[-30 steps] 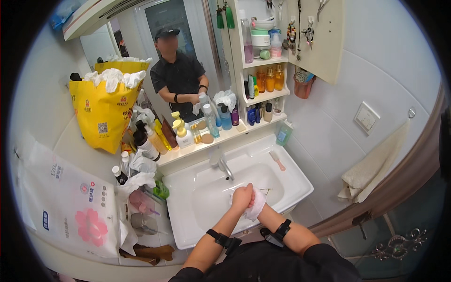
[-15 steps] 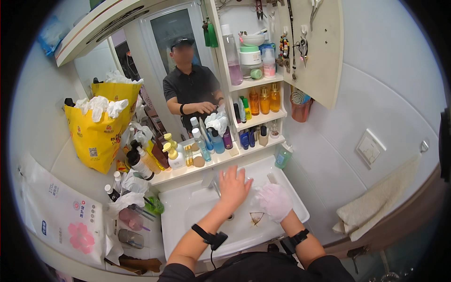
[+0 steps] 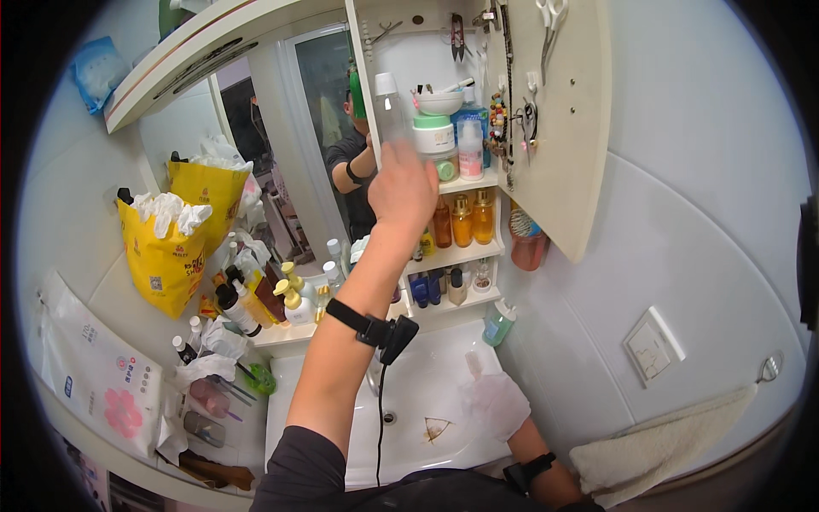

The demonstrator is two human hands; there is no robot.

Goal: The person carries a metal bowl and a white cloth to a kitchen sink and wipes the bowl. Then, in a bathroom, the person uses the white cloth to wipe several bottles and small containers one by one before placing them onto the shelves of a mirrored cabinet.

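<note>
My left hand (image 3: 405,183) is raised to the upper shelf of the open cabinet. Its blurred fingers are in front of the lower part of a tall clear bottle (image 3: 386,107) with a white cap; whether they touch it is hidden. Next to that bottle stand a white jar with a green lid (image 3: 433,134) and a small pink-and-white pump bottle (image 3: 470,149). Low over the right side of the white sink (image 3: 341,444), my right hand is covered by a thin, pale cloth (image 3: 495,405), which it appears to hold. Its fingers are hidden.
Amber bottles (image 3: 461,220) line the middle shelf. The cabinet door (image 3: 563,171) stands open on the right, with scissors hanging inside. Pump bottles (image 3: 294,303) crowd the left counter below a yellow bag (image 3: 166,264). A green soap bottle (image 3: 500,324) is at the sink's back right corner.
My left hand has risen from above the sink to the tall bottle on the upper shelf. My right hand stays over the sink with the pale cloth. The view has shifted.
</note>
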